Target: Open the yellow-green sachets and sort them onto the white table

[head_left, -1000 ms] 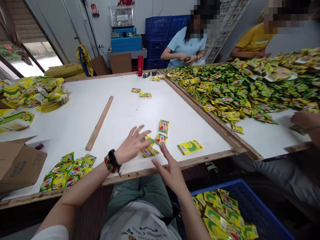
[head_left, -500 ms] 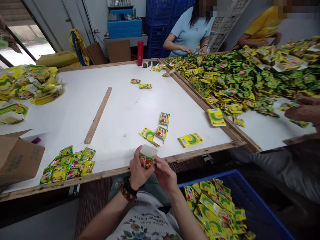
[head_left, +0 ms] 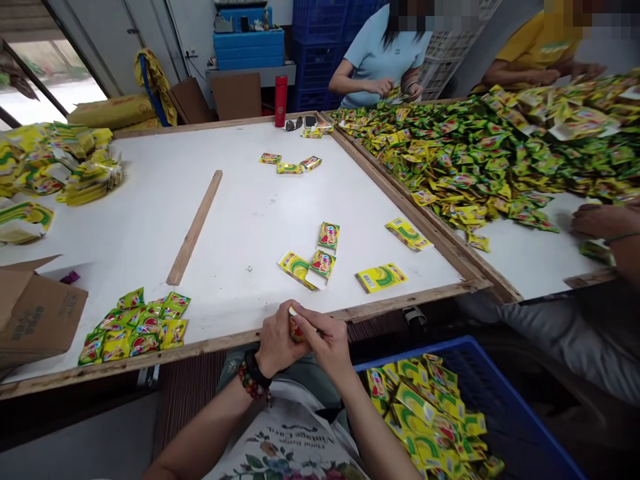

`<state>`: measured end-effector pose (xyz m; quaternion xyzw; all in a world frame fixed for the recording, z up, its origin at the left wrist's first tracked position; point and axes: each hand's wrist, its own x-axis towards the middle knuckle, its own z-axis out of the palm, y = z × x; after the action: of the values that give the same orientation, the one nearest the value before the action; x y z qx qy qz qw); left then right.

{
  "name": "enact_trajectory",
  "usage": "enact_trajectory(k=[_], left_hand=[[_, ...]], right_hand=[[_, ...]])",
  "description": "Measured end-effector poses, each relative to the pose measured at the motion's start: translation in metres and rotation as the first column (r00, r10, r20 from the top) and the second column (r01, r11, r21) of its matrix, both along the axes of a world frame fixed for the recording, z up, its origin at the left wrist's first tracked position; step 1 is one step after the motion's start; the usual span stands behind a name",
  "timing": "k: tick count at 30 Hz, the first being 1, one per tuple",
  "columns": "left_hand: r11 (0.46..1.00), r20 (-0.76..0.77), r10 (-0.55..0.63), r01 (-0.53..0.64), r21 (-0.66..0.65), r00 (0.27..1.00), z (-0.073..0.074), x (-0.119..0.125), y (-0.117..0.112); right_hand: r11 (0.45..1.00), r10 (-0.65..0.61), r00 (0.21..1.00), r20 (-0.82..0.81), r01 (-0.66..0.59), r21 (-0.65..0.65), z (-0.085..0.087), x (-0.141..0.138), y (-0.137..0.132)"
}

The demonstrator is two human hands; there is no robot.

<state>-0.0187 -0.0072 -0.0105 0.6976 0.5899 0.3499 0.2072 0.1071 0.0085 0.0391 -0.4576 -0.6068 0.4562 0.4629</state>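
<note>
My left hand [head_left: 277, 341] and my right hand [head_left: 323, 340] meet over the front wooden edge of a white table [head_left: 240, 220]. Both close on a small red-and-yellow sachet [head_left: 297, 328], which my fingers mostly hide. A few yellow-and-green sachets [head_left: 323, 263] lie loose just beyond my fingers, with a flat yellow packet [head_left: 381, 277] to their right. Another yellow packet [head_left: 407, 234] lies near the table's right rail. A neat group of green sachets [head_left: 135, 327] sits to my left.
A huge heap of sachets [head_left: 475, 147] covers the neighbouring table, where a co-worker's hand [head_left: 597, 221] works. A blue crate [head_left: 500, 387] of packets stands below right. A cardboard box [head_left: 35, 313], a wooden strip [head_left: 194, 227] and a red flask [head_left: 281, 100] are nearby.
My hands have drawn closer and closed further around the sachet, now mostly hidden. A yellow packet has moved left onto the table's right side, and another sachet now lies at the far pair.
</note>
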Motion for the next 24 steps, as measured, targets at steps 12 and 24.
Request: enact_trajectory(k=[12, 24], left_hand=[[0.997, -0.008, 0.048, -0.048, -0.062, 0.999, 0.005, 0.001, 0.003], [0.963, -0.271, -0.271, 0.263, -0.067, 0.924, 0.051, -0.03, 0.065]], right_hand=[[0.97, 0.154, 0.953, 0.26, -0.196, 0.144, 0.003, 0.002, 0.0], [0.968, -0.22, 0.651, 0.726, 0.235, 0.083, -0.01, 0.141, -0.051]])
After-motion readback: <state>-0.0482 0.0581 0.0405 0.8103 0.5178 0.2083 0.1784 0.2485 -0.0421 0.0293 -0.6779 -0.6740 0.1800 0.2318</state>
